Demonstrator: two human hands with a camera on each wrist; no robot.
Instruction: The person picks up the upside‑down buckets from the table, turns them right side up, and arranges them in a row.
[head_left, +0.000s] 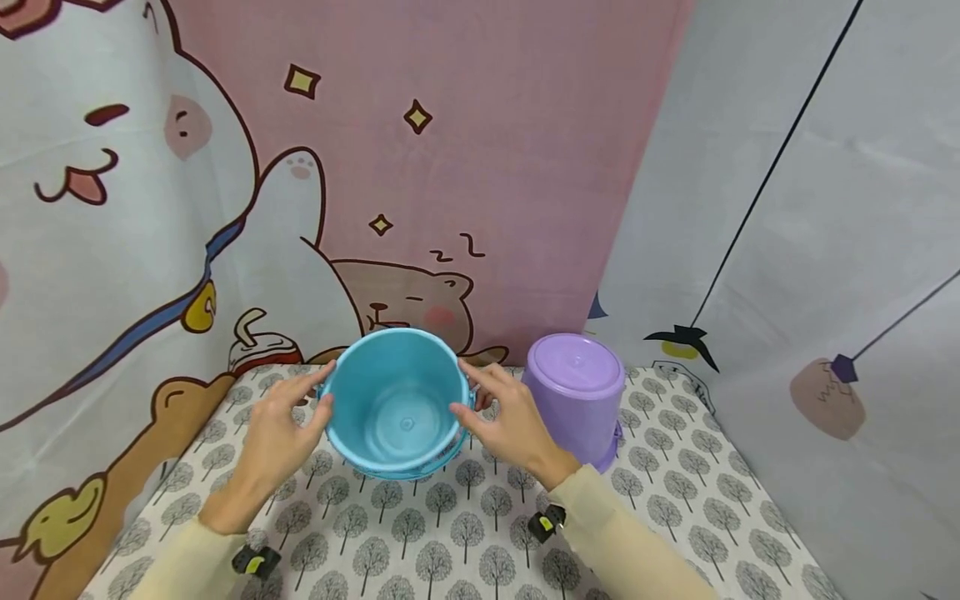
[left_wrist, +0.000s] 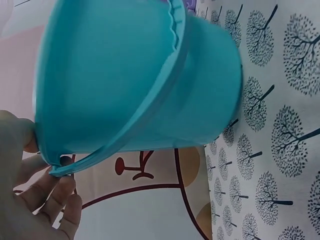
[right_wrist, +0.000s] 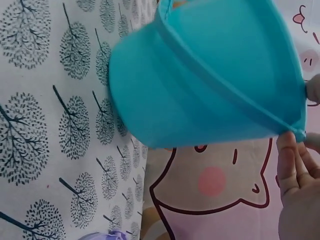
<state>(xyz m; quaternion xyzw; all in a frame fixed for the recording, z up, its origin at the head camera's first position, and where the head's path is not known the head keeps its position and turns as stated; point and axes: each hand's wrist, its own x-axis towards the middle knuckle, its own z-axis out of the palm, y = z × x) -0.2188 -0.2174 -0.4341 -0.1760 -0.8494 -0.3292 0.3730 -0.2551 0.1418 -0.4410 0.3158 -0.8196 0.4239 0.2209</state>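
A light blue bucket, mouth up and tilted toward me, is between my two hands. My left hand holds its rim at the left handle joint, thumb at the near side and fingers behind. On the opposite side my right hand grips the rim by the other joint in the same way. The bucket handle hangs down along the near side in the left wrist view. Whether the bucket's base touches the cloth, I cannot tell. Right of my right hand stands a purple bucket, apparently upside down.
A white cloth with grey trees covers the table. Behind it hangs a pink and white cartoon curtain, and a pale grey curtain closes off the right side.
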